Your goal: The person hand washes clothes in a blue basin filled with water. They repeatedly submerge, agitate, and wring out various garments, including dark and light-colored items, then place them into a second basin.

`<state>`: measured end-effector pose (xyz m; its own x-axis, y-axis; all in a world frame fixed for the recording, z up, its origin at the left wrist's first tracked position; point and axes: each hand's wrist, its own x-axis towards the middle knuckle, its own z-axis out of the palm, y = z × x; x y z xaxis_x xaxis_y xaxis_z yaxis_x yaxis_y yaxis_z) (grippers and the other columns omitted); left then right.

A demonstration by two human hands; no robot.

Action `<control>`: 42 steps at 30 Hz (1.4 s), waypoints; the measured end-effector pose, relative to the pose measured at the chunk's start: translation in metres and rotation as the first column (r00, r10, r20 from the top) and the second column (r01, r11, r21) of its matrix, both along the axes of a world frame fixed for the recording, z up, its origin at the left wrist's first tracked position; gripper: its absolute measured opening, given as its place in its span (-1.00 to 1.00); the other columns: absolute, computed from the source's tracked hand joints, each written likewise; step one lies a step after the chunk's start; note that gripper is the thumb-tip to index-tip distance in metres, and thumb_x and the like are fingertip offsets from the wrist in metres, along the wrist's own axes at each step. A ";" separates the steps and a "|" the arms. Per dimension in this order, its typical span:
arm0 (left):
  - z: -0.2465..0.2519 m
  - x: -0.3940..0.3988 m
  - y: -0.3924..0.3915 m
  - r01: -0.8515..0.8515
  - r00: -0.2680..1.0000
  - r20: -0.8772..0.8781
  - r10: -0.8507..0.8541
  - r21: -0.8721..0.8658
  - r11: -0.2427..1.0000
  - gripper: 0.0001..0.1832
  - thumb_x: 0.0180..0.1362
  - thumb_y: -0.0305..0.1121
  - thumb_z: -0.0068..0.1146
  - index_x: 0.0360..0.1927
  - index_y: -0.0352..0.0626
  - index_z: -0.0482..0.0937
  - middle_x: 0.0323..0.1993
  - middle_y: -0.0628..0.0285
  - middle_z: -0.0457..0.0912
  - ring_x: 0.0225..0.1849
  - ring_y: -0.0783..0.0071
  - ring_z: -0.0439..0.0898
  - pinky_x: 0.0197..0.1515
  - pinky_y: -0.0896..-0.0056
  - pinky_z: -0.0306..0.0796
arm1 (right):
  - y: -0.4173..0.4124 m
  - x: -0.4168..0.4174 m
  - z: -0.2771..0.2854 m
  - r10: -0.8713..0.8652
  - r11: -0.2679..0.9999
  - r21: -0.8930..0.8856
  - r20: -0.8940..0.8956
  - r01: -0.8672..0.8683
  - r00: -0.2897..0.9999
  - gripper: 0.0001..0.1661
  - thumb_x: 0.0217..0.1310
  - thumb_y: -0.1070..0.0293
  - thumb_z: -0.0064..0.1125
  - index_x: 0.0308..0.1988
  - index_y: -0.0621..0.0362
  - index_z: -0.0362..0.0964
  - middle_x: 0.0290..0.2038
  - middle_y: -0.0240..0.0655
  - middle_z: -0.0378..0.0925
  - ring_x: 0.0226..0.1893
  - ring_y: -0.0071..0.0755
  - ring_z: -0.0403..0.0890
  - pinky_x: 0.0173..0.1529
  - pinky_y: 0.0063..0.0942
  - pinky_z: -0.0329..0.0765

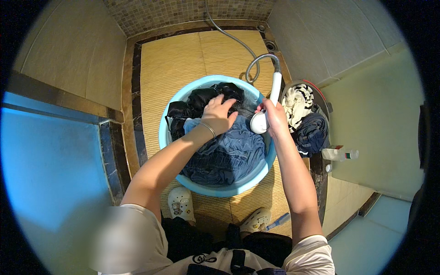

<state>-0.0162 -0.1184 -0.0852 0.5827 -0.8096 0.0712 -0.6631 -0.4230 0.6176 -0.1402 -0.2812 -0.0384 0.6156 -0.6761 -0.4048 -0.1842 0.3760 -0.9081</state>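
A light-blue plastic basin (220,193) holds wet clothes: a black garment (202,98) at the far side and blue denim (237,141) nearer me. My left hand (220,115), with a bracelet at the wrist, lies palm down over the black cloth, fingers spread and holding nothing. At the basin's right rim, my right hand (276,115) is closed around a white handheld shower head (259,122). Its face tilts down and left over the basin, and water sprays onto the clothes near my left fingers. A metal shower hose (252,56) runs from its handle towards the back wall.
Right of the basin stands a bucket (318,88) heaped with black-and-white cloth (298,101) and dark clothing (311,132). A clear bottle (338,154) and a white cap (328,168) are on the ledge. A blue-handled brush (279,221) lies by my right clog (256,220) on the ribbed floor.
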 end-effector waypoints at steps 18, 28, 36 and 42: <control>0.009 0.004 0.006 -0.004 0.979 0.202 -0.008 0.059 0.998 -0.64 0.19 -0.13 0.14 0.01 -0.02 0.65 0.10 0.06 0.57 0.24 0.06 0.43 0.25 -0.03 0.20 | 0.023 0.045 -0.033 -0.028 0.933 -0.356 0.070 0.051 0.997 -0.67 0.35 0.16 0.22 -0.30 0.21 0.40 -0.42 -0.43 0.47 -0.43 -0.55 0.41 -0.31 -0.49 0.40; 0.028 0.006 0.014 0.154 0.977 0.012 -0.212 0.645 0.748 -0.53 0.32 0.04 -0.14 -0.23 -0.06 0.71 -0.33 0.09 0.72 -0.13 0.05 0.64 0.08 -0.06 0.31 | 0.039 0.048 -0.069 0.149 0.759 -0.548 -0.381 -0.352 0.913 -0.40 0.18 -0.12 0.29 -0.10 0.18 0.34 -0.28 0.01 0.62 -0.23 0.15 0.65 -0.08 -0.15 0.53; 0.014 0.013 0.042 -0.077 0.954 0.300 0.022 0.173 0.982 -0.75 0.16 -0.14 0.12 -0.38 -0.12 0.59 -0.44 0.07 0.66 -0.27 0.02 0.65 -0.19 -0.05 0.48 | 0.004 0.020 -0.063 0.364 0.850 -0.323 -0.208 -0.416 0.908 -0.42 0.15 0.24 0.33 0.09 0.31 0.38 -0.17 -0.19 0.61 -0.18 -0.38 0.61 -0.02 -0.43 0.54; 0.082 0.051 0.044 -0.282 0.940 0.270 0.209 0.271 0.920 -0.66 0.17 -0.15 0.01 -0.43 -0.21 0.66 -0.46 -0.06 0.69 -0.37 -0.05 0.68 -0.22 -0.04 0.54 | 0.018 0.014 -0.038 0.438 0.680 -0.484 -0.334 -0.551 0.834 -0.28 0.09 0.10 0.36 0.16 0.29 0.40 0.04 0.03 0.58 0.04 0.00 0.61 0.17 -0.27 0.49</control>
<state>0.0348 -0.0743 -0.0035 0.7626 -0.6469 0.0040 -0.6225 -0.7321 0.2766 -0.1259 -0.2629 -0.0764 0.8801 -0.4279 -0.2055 -0.3743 -0.3593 -0.8548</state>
